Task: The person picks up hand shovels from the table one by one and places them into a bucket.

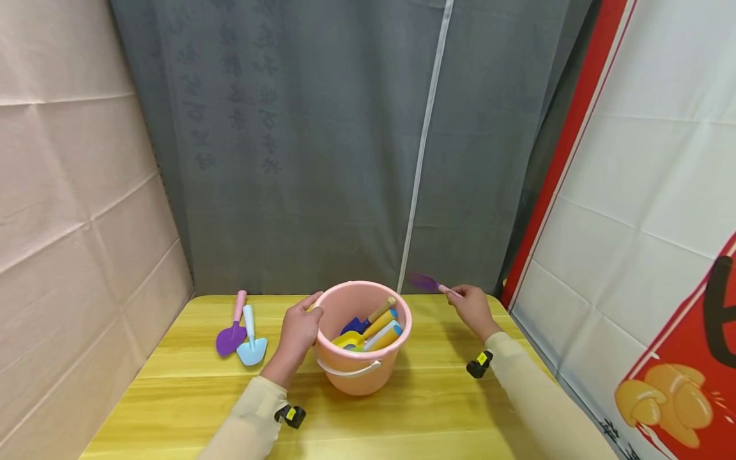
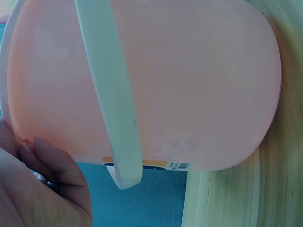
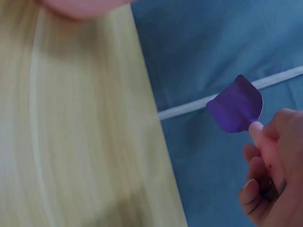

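My left hand (image 1: 301, 324) grips the rim of a pink bucket (image 1: 359, 380) at its left side; the left wrist view shows the fingers (image 2: 61, 163) at the rim and the white bail handle (image 2: 113, 104) hanging across the wall. In my right hand (image 1: 473, 311) is a small purple shovel (image 3: 236, 105), held by its pink handle (image 3: 267, 153) above the table's far right part, blade pointing left. Inside the bucket lie several toy tools, among them a yellow shovel (image 1: 348, 339) and a dark blue one (image 1: 355, 326); their lower parts are hidden.
On the table (image 1: 172, 396) to the left lie a purple shovel (image 1: 231, 338) with a pink handle and a light blue shovel (image 1: 252, 351). A grey curtain (image 1: 310, 160) hangs behind the far edge, with cloth walls (image 1: 75, 255) at both sides.
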The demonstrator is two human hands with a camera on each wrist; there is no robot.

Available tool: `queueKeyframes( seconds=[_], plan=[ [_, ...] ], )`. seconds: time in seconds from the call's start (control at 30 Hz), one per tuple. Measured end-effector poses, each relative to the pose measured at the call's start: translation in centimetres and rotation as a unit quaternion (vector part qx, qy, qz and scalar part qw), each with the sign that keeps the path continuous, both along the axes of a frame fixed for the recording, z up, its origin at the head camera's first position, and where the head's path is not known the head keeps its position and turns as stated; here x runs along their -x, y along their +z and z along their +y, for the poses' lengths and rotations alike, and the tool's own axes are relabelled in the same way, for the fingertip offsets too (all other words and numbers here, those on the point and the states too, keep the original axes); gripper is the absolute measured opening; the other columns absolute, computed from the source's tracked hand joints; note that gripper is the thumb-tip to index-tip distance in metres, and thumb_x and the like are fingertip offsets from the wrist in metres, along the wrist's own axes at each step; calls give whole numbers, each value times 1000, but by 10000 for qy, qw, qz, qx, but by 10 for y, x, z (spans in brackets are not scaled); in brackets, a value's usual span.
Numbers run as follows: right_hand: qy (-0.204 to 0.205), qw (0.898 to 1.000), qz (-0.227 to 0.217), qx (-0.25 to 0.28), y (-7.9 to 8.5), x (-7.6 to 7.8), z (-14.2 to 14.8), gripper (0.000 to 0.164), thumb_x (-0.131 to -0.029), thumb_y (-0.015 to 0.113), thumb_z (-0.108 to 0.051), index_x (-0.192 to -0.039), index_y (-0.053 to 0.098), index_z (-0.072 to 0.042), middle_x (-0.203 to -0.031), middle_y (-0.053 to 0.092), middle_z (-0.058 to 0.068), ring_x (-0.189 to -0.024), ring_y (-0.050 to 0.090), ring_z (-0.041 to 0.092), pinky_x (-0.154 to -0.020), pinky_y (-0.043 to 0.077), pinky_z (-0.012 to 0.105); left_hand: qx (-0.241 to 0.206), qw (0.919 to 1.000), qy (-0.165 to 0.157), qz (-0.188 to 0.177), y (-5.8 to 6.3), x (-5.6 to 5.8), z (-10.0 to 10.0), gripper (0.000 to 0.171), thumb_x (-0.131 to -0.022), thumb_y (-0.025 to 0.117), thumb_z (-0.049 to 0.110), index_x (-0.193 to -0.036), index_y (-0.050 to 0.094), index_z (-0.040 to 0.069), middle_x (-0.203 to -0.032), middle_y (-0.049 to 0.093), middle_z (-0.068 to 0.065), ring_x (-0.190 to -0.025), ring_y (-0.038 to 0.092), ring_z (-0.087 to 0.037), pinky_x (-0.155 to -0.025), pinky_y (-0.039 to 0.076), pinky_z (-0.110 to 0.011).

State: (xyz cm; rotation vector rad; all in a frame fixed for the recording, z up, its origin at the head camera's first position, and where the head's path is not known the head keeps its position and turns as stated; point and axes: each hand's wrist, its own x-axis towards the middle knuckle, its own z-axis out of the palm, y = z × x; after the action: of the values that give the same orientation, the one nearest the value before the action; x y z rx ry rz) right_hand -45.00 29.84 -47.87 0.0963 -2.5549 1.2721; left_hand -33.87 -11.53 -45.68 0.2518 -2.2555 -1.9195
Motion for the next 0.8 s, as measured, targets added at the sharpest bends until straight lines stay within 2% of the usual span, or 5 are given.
queueKeyframes(
  seconds=[0.13,0.3,0.5,0.7,0.8],
  plan=[
    [17,9989,-332,344,11,-5,-7,52,-104,74,-57,-105,79,-5,-96,72,12,-75,55,24,-64,47,35,-11,10000,3,32,0,0,0,48,-110,60,21,-158,64,19,-141,69,-21,-52,46,-16,-56,48,-26],
    [169,9961,-586,636,20,-9,-13,45,-104,77,-46,-119,76,-3,-101,71,11,-78,56,23,-65,50,33,-32,10000,46,59,-1,0,0,47,-110,60,21,-157,65,18,-136,71,-19,-51,45,-17,-54,47,-26],
    [116,9961,-651,591,31,-12,-22,41,-102,78,-34,-126,73,-1,-106,70,12,-85,56,24,-67,49,32,-54,10000,64,25,-1,1,0,47,-109,61,20,-156,66,20,-85,64,-11,-47,45,-15,-52,46,-26],
    [166,9952,-463,842,42,-20,-29,35,-103,77,-29,-125,74,-2,-108,70,17,-85,55,23,-67,47,30,-80,9999,50,100,-3,1,0,48,-109,60,19,-157,65,17,-116,75,-19,-47,45,-15,-50,45,-25],
    [264,9945,-320,960,48,-24,-32,35,-103,78,-29,-124,74,-1,-108,71,19,-82,55,22,-64,47,29,-79,9999,55,110,-3,1,-1,48,-109,60,19,-157,65,18,-102,73,-20,-47,44,-15,-51,45,-25]
  ],
)
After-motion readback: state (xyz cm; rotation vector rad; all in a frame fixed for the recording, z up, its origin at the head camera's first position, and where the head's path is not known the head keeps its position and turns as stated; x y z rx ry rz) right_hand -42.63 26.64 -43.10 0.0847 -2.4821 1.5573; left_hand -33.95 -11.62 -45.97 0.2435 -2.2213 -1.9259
